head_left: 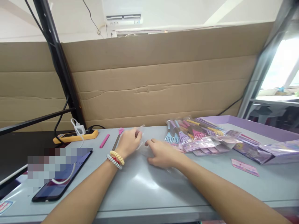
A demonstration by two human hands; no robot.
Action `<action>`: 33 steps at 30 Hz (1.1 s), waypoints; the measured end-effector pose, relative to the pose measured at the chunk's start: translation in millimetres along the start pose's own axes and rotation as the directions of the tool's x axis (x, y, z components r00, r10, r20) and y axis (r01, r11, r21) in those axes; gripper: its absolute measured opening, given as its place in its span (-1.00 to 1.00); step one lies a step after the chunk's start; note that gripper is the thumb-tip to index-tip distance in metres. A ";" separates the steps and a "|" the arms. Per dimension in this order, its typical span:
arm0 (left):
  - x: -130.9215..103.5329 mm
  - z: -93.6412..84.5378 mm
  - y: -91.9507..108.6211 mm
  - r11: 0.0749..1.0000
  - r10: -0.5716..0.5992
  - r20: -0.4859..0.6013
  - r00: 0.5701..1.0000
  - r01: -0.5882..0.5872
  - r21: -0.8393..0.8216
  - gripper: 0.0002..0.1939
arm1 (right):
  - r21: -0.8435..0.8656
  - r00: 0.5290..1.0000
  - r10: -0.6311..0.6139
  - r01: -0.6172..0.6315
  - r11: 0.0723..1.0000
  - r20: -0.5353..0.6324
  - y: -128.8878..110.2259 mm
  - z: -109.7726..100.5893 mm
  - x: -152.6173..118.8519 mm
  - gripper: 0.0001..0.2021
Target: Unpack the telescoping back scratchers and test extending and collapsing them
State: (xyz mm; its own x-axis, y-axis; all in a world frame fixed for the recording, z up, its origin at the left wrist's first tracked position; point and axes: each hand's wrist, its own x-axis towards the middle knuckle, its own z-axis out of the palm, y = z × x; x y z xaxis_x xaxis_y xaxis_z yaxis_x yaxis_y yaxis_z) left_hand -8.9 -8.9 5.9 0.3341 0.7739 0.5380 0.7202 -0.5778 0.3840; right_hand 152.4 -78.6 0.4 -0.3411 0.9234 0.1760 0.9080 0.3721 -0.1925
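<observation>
This looks like a small packing station in a workshop or stockroom. A plain grey tabletop (140, 193) serves as the bench, with metal posts rising at either side, the black post (60, 71) on the left and the grey post (259, 74) on the right. Brown cardboard (158, 84) stands behind the bench like a makeshift screen. Many similar claw-ended sticks in clear wrappers (196, 132) lie piled beside an open purple box (235, 119), with a loose printed card (245, 167) nearby, which suggests retail goods. A yellow power strip (76, 136) sits at the back left, an air conditioner (123, 19) hangs on the pale wall, and a bright window (280, 65) shows at right.
</observation>
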 end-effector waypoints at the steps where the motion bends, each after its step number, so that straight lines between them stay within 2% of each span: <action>1: -0.1 -0.4 0.3 1.000 0.000 0.008 1.000 0.000 0.002 -0.78 | 0.000 1.000 -0.007 0.007 1.000 -0.004 0.5 0.6 0.3 -0.64; 7: -0.5 -3.6 3.9 1.000 0.008 0.027 1.000 -0.008 0.021 -0.75 | 0.009 1.000 -0.026 0.026 1.000 -0.002 2.9 2.6 0.8 -0.56; 14: -1.4 -5.0 5.7 1.000 0.020 0.043 0.999 -0.020 0.008 -0.75 | -0.012 1.000 -0.032 0.032 0.999 -0.001 1.6 1.3 0.9 -0.58; 20: -2.1 -3.0 7.1 1.000 0.004 0.024 1.000 -0.004 -0.009 -0.72 | -0.042 0.999 -0.005 0.007 0.999 0.044 -0.9 -4.7 -0.7 -0.53; 33: 5.7 -0.4 -1.8 0.992 -0.020 -0.050 0.999 0.026 0.121 -0.67 | -0.062 0.998 0.028 -0.024 0.998 0.056 2.7 -3.9 -0.9 -0.47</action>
State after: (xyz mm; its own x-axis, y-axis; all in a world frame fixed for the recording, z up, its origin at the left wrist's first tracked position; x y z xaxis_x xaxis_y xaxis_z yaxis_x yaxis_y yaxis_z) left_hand -8.6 -3.5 8.6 0.2885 0.7714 0.5672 0.7968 -0.5219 0.3044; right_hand 156.1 -78.7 3.4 -0.3287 0.9373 0.1159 0.9295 0.3428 -0.1364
